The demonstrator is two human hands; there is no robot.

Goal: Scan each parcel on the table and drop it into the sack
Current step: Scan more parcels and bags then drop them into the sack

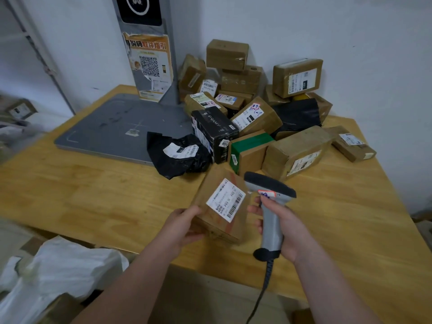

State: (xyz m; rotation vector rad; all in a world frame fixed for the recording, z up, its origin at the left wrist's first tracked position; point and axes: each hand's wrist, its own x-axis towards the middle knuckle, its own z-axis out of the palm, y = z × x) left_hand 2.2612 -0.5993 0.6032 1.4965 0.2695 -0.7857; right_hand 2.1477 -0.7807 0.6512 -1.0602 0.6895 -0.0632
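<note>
Left grip [184, 226], right grip [288, 228]; both curled

Held brown parcel [225, 199] tilted, label up, scanner [268, 184] at its three o'clock; found pile [256, 118] heaped at one o'clock, sack [70, 267] at eight.

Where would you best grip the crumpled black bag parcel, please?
I'd pinch the black bag parcel by its loose folds at the near-left corner, coming from the front left: that side is free, while its right side sits against the black box.
</note>
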